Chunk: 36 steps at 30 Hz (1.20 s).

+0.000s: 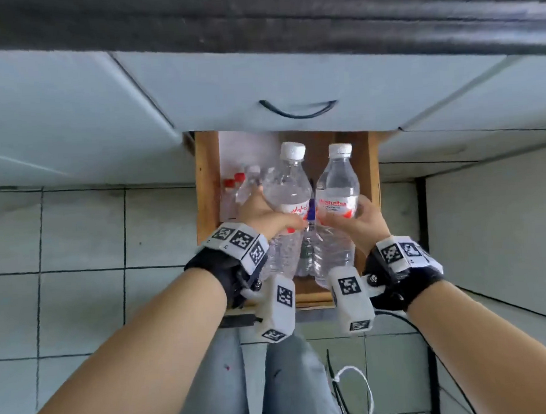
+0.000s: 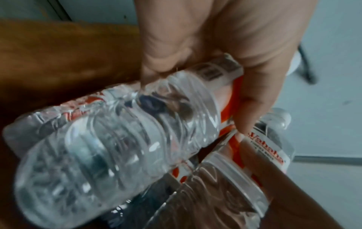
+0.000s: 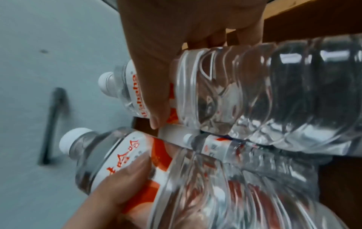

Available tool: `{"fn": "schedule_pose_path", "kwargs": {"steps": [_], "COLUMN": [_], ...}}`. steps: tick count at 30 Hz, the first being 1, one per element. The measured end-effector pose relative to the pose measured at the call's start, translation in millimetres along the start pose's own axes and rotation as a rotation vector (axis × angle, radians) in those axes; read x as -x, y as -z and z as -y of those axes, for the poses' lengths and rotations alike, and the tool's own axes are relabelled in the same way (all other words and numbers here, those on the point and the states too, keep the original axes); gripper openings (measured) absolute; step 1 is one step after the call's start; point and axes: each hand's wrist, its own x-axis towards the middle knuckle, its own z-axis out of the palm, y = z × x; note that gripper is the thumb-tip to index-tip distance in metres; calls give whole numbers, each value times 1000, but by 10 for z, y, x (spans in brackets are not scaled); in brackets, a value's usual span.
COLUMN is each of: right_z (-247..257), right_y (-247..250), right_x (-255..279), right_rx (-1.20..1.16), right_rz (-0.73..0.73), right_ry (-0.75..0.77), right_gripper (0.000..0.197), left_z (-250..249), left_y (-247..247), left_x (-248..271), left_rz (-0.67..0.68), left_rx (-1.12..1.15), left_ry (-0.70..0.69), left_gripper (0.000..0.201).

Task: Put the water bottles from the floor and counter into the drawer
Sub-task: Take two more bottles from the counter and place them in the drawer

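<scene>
Two clear water bottles with white caps and red-and-white labels are held side by side over an open wooden drawer [image 1: 205, 185]. My left hand [image 1: 266, 215] grips the left bottle [image 1: 288, 186] round its label; in the left wrist view that hand [image 2: 215, 62] wraps the same bottle [image 2: 117, 139]. My right hand [image 1: 360, 217] grips the right bottle [image 1: 337, 183]; in the right wrist view this hand [image 3: 156, 69] curls round that bottle [image 3: 274, 93]. The two bottles nearly touch. Other bottles, some with red caps [image 1: 235, 180], lie in the drawer below.
A closed pale drawer front with a black handle [image 1: 297, 109] sits above the open drawer, under a dark countertop [image 1: 253, 16]. Pale cabinet fronts stand on both sides. Grey floor tiles [image 1: 75, 235] spread around. My legs [image 1: 276, 382] and loose cables [image 1: 353, 387] are below.
</scene>
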Motion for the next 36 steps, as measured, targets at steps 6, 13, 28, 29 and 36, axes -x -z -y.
{"fn": "schedule_pose_path", "kwargs": {"steps": [6, 13, 28, 29, 36], "right_z": [-407, -433, -411, -396, -443], "right_y": [-43, -223, -205, -216, -349], "right_x": [-422, -431, -211, -151, 356], "right_rx": [160, 268, 222, 214, 151], "right_rz": [-13, 3, -88, -102, -39], "right_ry": [-204, -299, -210, -169, 46], "right_gripper": [78, 103, 63, 60, 34], "left_z": [243, 203, 317, 347, 607], "left_y": [-275, -411, -166, -156, -111], "left_x": [-428, -603, -139, -87, 394], "left_rz": [-32, -70, -151, -177, -249], "left_rx": [-223, -706, -699, -653, -520], "left_ry": [143, 75, -125, -140, -231], "left_gripper": [63, 72, 25, 25, 17]}}
